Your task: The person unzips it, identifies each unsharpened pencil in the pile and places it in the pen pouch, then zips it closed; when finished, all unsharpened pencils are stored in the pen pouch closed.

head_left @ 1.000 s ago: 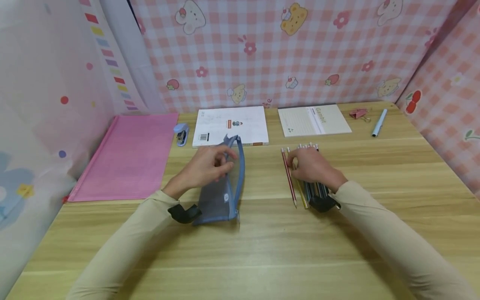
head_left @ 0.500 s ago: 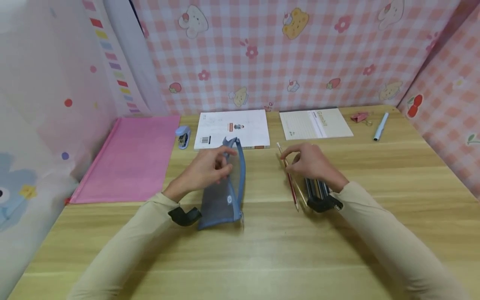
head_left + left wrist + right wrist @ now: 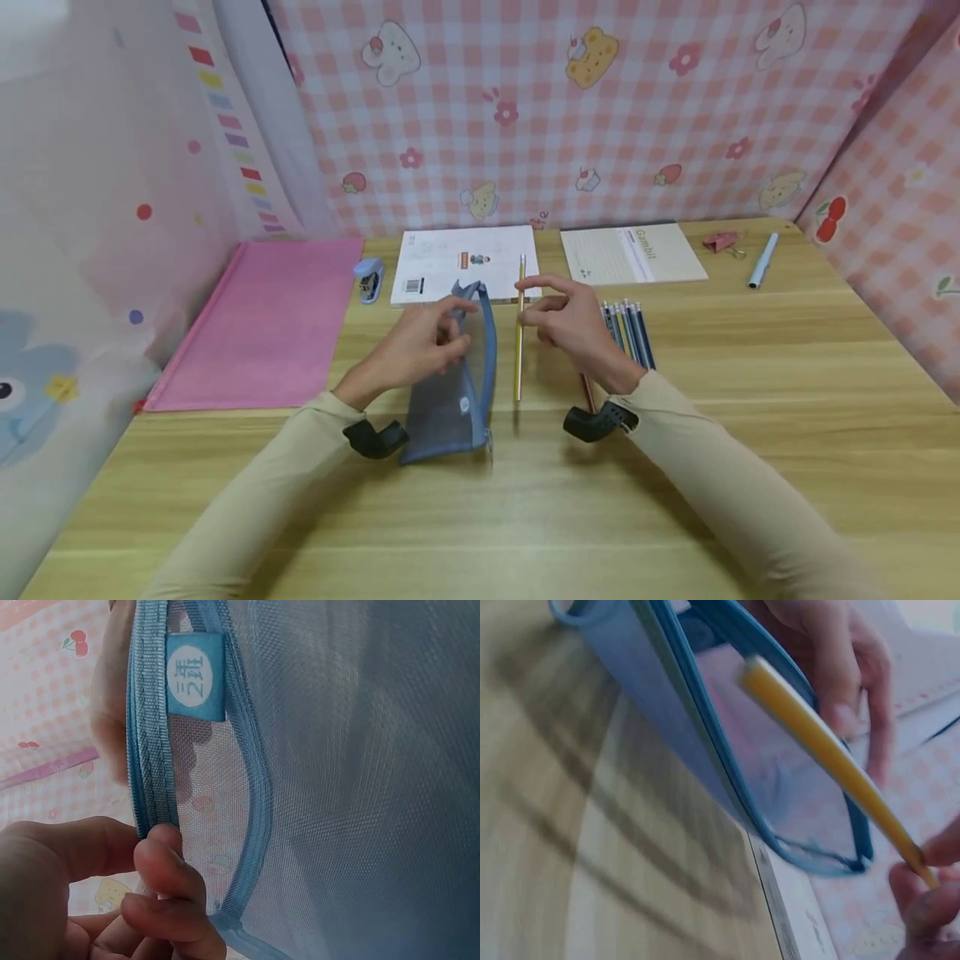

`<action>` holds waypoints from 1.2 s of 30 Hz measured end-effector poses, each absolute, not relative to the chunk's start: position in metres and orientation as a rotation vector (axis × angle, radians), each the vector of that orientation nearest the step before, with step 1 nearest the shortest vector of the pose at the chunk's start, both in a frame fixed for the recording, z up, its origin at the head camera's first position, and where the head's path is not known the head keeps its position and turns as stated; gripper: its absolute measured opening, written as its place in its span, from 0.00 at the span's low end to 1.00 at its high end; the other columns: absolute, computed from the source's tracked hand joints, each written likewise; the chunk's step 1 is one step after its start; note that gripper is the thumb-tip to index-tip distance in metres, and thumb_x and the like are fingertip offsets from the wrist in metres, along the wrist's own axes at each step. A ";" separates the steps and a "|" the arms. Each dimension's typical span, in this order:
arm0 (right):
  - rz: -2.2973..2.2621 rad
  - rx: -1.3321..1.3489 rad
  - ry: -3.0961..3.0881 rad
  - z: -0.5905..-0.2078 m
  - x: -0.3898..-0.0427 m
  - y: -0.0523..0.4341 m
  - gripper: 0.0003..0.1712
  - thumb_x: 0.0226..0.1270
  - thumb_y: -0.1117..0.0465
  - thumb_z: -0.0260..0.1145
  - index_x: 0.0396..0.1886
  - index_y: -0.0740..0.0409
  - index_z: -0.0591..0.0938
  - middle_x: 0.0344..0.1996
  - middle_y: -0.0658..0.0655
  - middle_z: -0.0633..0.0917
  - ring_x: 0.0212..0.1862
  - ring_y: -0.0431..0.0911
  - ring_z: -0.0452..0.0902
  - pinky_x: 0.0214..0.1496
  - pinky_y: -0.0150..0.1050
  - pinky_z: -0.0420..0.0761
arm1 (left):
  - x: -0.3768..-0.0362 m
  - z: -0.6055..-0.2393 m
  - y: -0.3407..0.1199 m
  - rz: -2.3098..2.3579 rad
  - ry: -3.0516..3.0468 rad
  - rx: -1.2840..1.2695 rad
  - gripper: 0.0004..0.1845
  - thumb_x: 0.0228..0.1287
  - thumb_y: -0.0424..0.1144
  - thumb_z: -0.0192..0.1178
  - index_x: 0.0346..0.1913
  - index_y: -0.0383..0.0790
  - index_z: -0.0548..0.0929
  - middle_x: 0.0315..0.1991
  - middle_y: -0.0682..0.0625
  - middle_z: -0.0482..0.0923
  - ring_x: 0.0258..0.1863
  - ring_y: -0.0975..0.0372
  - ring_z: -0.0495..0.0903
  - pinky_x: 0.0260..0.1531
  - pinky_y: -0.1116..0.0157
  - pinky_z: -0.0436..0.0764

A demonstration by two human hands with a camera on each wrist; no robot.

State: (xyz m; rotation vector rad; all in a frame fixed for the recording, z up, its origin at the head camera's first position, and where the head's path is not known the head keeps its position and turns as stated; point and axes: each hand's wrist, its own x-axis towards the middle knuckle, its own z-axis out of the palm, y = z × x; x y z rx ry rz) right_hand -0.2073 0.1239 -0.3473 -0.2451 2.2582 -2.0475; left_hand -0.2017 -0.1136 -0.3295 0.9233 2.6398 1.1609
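A blue mesh zip pouch [image 3: 442, 421] stands on the table with its mouth open. My left hand [image 3: 412, 346] pinches the zippered edge [image 3: 154, 750] of the pouch, and a small blue label [image 3: 196, 676] shows beside it. To the right of the mouth, my right hand [image 3: 573, 325] holds a yellow-and-white pencil [image 3: 520, 358] by thumb and fingertips, above the table. In the right wrist view the pencil [image 3: 817, 746] slants across the open mouth. Several dark pencils [image 3: 633, 333] lie by the right wrist. A red pencil [image 3: 588, 392] is mostly hidden under that hand.
Along the back lie a white book [image 3: 442, 258], a cream notepad [image 3: 630, 254], a pink binder clip [image 3: 721, 242] and a light blue pen [image 3: 763, 261]. A purple stapler [image 3: 368, 279] sits near a pink folder [image 3: 262, 325] on the left.
My right hand has picked up the yellow pencil from beside the others and carried it left toward the pouch. My left hand stays on the pouch edge.
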 end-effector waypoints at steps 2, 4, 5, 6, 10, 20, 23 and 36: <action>-2.135 -0.243 2.248 -0.349 -0.208 0.116 0.23 0.62 0.72 0.65 0.57 0.56 0.82 0.21 0.46 0.86 0.15 0.38 0.62 0.22 0.32 0.66 | -0.202 -0.329 -0.112 1.163 2.651 0.925 0.24 0.67 0.29 0.60 0.65 0.30 0.72 0.21 0.49 0.80 0.14 0.66 0.75 0.17 0.70 0.73; -2.198 -0.239 2.252 -0.351 -0.209 0.108 0.22 0.62 0.72 0.64 0.57 0.58 0.81 0.21 0.43 0.86 0.15 0.37 0.63 0.21 0.31 0.66 | -0.202 -0.329 -0.111 1.172 2.659 0.926 0.24 0.67 0.29 0.60 0.66 0.30 0.71 0.20 0.50 0.80 0.14 0.65 0.75 0.17 0.71 0.72; -2.210 -0.226 2.266 -0.352 -0.209 0.105 0.22 0.61 0.73 0.64 0.56 0.58 0.82 0.21 0.42 0.86 0.15 0.37 0.64 0.21 0.30 0.66 | -0.201 -0.328 -0.111 1.176 2.663 0.929 0.24 0.67 0.29 0.59 0.66 0.30 0.71 0.20 0.50 0.80 0.15 0.65 0.75 0.17 0.70 0.72; -2.213 -0.211 2.285 -0.353 -0.209 0.102 0.22 0.61 0.72 0.64 0.56 0.57 0.82 0.21 0.41 0.86 0.15 0.36 0.65 0.21 0.30 0.66 | -0.201 -0.328 -0.110 1.182 2.667 0.927 0.25 0.67 0.29 0.59 0.66 0.31 0.71 0.20 0.50 0.80 0.15 0.65 0.75 0.17 0.71 0.72; -2.108 -0.189 2.419 -0.355 -0.206 0.092 0.21 0.59 0.70 0.66 0.54 0.55 0.83 0.22 0.44 0.86 0.20 0.35 0.71 0.23 0.30 0.67 | -0.201 -0.329 -0.107 1.214 2.690 0.916 0.25 0.68 0.30 0.58 0.67 0.33 0.70 0.21 0.50 0.80 0.15 0.66 0.76 0.18 0.71 0.73; -1.714 -0.418 2.667 -0.350 -0.189 0.079 0.22 0.57 0.71 0.66 0.53 0.56 0.84 0.27 0.61 0.90 0.19 0.40 0.70 0.23 0.32 0.65 | -0.198 -0.327 -0.105 1.299 2.716 0.846 0.28 0.70 0.31 0.54 0.71 0.35 0.65 0.24 0.47 0.83 0.18 0.56 0.81 0.19 0.69 0.74; -1.586 -0.448 2.710 -0.346 -0.188 0.077 0.22 0.57 0.70 0.67 0.53 0.55 0.85 0.27 0.59 0.90 0.20 0.39 0.74 0.24 0.31 0.67 | -0.198 -0.328 -0.105 1.306 2.704 0.836 0.28 0.70 0.31 0.53 0.72 0.34 0.65 0.25 0.47 0.82 0.18 0.58 0.80 0.21 0.69 0.74; -1.441 -0.520 2.731 -0.343 -0.187 0.082 0.24 0.61 0.67 0.69 0.58 0.51 0.84 0.34 0.58 0.91 0.32 0.43 0.84 0.27 0.32 0.72 | -0.199 -0.332 -0.107 1.355 2.661 0.851 0.27 0.72 0.30 0.53 0.72 0.34 0.65 0.25 0.43 0.81 0.19 0.61 0.78 0.23 0.70 0.74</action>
